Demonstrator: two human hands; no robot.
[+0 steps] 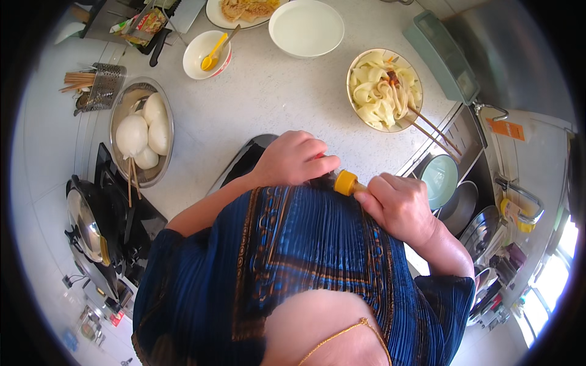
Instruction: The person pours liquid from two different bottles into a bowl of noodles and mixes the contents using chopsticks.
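In front of my chest, a dark bottle [323, 182] with a yellow collar [345, 182] lies sideways between my hands. My left hand [296, 160] is closed around its dark body, and a bit of red shows by the fingers. My right hand [397, 204] is closed at the other end, just past the yellow collar; the fingers hide that tip. Farther off to the right stands a bowl [349, 91] of wide pale noodles [373, 91] with dark red sauce on top. Two chopsticks [436, 133] lean out of it toward the right.
At left, a metal basin [166, 165] holds several white round pieces and chopsticks. Farther back are a bowl [190, 46] with a yellow spoon [210, 60], a white bowl [306, 27] and a plate [213, 18] of food. A stove [131, 235] is at left, a green bowl [441, 180] at right.
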